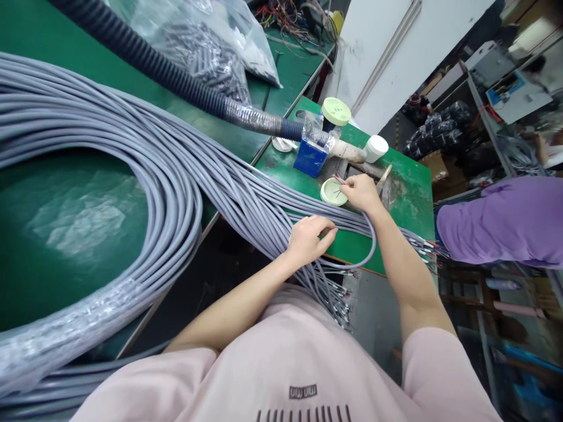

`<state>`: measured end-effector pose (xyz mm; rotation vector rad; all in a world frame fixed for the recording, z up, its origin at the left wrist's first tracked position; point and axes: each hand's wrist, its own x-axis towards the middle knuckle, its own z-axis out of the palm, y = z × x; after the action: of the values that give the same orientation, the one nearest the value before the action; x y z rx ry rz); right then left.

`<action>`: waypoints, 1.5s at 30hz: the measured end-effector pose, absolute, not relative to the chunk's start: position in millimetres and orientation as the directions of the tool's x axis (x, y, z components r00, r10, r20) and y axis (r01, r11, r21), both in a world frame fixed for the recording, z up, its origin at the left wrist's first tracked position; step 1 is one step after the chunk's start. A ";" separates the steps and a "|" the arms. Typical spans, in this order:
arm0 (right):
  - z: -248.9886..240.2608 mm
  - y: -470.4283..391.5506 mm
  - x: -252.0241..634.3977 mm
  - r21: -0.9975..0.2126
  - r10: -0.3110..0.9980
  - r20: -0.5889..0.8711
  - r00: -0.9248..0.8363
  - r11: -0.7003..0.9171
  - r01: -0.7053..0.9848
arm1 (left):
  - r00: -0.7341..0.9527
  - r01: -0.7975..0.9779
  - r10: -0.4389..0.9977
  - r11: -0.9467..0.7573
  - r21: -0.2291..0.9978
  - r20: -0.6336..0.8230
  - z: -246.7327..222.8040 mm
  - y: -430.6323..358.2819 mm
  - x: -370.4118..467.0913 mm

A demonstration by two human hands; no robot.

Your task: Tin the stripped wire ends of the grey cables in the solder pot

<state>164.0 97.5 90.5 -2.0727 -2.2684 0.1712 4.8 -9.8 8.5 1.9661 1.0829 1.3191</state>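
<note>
My right hand (361, 192) pinches the end of one grey cable, whose thin coloured wires point into a small round pale-green dish (333, 192). That cable (372, 240) loops back below the hand. Over the bundle of grey cables (250, 205) lies my left hand (309, 239), its fingers curled with thumb and forefinger a little apart; nothing shows between them. Stripped cable ends (426, 249) lie at the green bench's right edge, and others (338, 299) hang in front of me.
A ribbed dark hose (176, 73) reaches over the cables to a blue box (310, 157). Nearby stand a white jar (376, 147) and a yellow-green lidded container (336, 111). A person in a purple top (505, 220) is at the right.
</note>
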 end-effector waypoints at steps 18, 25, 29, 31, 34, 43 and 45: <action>75.6 131.4 238.7 0.088 0.990 0.034 0.138 -0.140 0.986 | 0.217 0.313 0.828 -0.560 0.767 0.517 8.3 -10.3 5.4; 71.0 140.2 237.9 0.162 0.993 0.000 0.116 -0.114 0.980 | 0.225 0.312 0.822 -0.569 0.761 0.523 10.3 -10.3 5.0; 69.5 142.7 236.8 0.200 0.993 -0.013 0.117 -0.112 0.973 | 0.236 0.314 0.824 -0.566 0.762 0.515 10.5 -10.7 4.7; 68.4 143.9 236.7 0.206 0.992 -0.020 0.122 -0.115 0.972 | 0.241 0.316 0.825 -0.564 0.763 0.511 10.5 -10.6 4.5; 66.8 145.7 236.7 0.204 0.991 -0.030 0.130 -0.121 0.971 | 0.241 0.318 0.825 -0.565 0.761 0.512 10.9 -10.2 4.3; 67.1 147.3 234.1 0.221 0.989 -0.053 0.138 -0.124 0.967 | 0.239 0.318 0.821 -0.570 0.757 0.518 11.3 -10.1 5.1; 67.2 147.2 233.7 0.221 0.989 -0.056 0.134 -0.119 0.968 | 0.239 0.317 0.822 -0.570 0.758 0.518 11.1 -10.1 5.0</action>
<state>233.7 147.2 67.2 -2.5097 -2.2057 -0.1755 5.0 -10.1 11.1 2.0102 1.0376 1.3084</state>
